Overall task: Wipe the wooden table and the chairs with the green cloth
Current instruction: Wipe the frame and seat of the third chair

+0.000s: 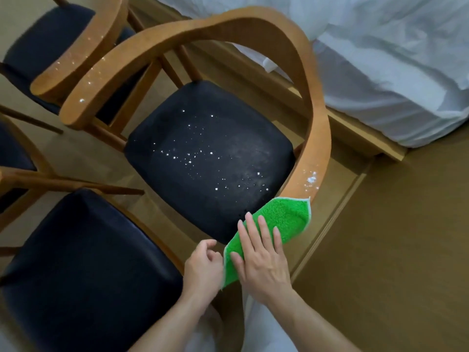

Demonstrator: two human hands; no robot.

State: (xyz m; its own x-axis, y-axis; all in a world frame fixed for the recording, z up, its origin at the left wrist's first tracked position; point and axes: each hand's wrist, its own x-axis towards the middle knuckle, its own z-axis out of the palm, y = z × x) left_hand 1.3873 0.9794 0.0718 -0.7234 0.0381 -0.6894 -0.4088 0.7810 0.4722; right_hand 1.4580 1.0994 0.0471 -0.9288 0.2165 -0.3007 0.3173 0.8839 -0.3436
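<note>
Straight fingers [256,232] of the right hand [261,260] lie spread and flat on the green cloth [269,232], pressing it onto the near end of a chair's curved wooden armrest [314,138]. The left hand [203,265] hovers just beside the cloth's lower edge, its fingers loosely curled and holding nothing.

A bed [380,59] with rumpled white sheets fills the upper right, its wooden base running alongside the chair. The middle chair [177,29] stands at the centre, its bentwood rail arching round a dark padded seat [210,158] speckled with white crumbs [190,158]. Three more chairs crowd the left: a dark seat [83,262] in the lower left touching distance from the left hand, a second chair [63,52] at upper left whose armrest also carries white specks, and part of a third at the left edge.

The cloth's long axis runs diagonally, from lower left by the wrists to upper right along the armrest. Its white-trimmed far corner points at a small clump of white powder [311,180] on the wood just beyond it.
</note>
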